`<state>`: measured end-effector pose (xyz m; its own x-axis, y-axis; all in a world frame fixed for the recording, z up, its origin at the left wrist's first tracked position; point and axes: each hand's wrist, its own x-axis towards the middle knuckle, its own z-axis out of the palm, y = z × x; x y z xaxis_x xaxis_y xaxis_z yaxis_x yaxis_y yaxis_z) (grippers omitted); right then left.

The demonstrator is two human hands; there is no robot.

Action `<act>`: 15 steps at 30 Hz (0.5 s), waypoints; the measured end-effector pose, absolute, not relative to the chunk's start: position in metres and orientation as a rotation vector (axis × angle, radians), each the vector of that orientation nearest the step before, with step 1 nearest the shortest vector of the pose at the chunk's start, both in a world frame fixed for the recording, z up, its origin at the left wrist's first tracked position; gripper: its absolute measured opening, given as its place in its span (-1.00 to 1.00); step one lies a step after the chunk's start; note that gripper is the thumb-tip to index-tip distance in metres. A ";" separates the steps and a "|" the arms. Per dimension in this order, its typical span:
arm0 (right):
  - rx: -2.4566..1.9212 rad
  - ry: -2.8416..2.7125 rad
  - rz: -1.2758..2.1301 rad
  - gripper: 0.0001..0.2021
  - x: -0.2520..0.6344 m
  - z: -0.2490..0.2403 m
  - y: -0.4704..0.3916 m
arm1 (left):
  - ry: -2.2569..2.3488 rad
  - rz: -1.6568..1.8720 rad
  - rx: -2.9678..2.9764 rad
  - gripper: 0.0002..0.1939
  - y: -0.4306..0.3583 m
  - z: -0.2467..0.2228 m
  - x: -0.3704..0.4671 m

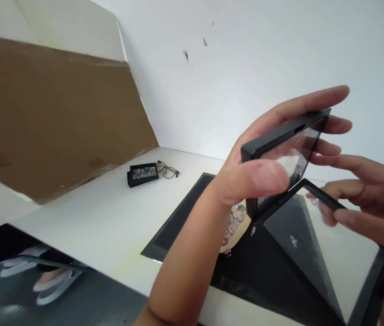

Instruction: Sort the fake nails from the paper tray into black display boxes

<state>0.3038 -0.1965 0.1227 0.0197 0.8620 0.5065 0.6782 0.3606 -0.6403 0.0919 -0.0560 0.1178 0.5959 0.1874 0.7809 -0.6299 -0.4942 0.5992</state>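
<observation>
A hinged black frame case [280,136] with clear film panes is opened in a V between my hands. My left hand [246,179] grips its upper half, thumb on the near edge and fingers behind. The lower half [303,183] is held at its rim by my right hand [371,194], some of whose fingers show through the film. A small shiny piece [293,241] appears on or behind the lower pane; I cannot tell which. Behind my left wrist, a beige dish [244,228] of shiny small pieces is partly hidden. A pink piece [227,251] lies near the dish's edge.
A black mat [185,222] lies under the work on the white table [110,222]. Farther back are a small black case [143,174] with shiny pieces and a pair of glasses [169,172]. Brown board [52,117] leans at left; a white wall stands behind.
</observation>
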 end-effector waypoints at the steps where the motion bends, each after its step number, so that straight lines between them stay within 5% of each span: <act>1: -1.414 -1.652 0.311 -0.37 0.305 0.123 -0.193 | -0.410 1.005 1.825 -0.18 -0.052 0.118 0.091; 5: -1.530 -1.355 0.429 -0.26 0.319 0.120 -0.168 | -0.181 1.252 1.911 -0.40 -0.034 0.108 0.095; 8: -1.584 -1.242 0.388 -0.25 0.334 0.104 -0.147 | 0.085 1.326 1.971 -0.38 -0.013 0.092 0.094; 11: -1.671 -1.181 0.376 -0.15 0.350 0.072 -0.140 | 0.451 0.977 2.312 -0.29 0.009 0.073 0.076; 15: -1.788 -1.125 0.453 -0.24 0.367 0.009 -0.153 | 0.710 0.531 2.608 -0.55 0.021 0.045 0.044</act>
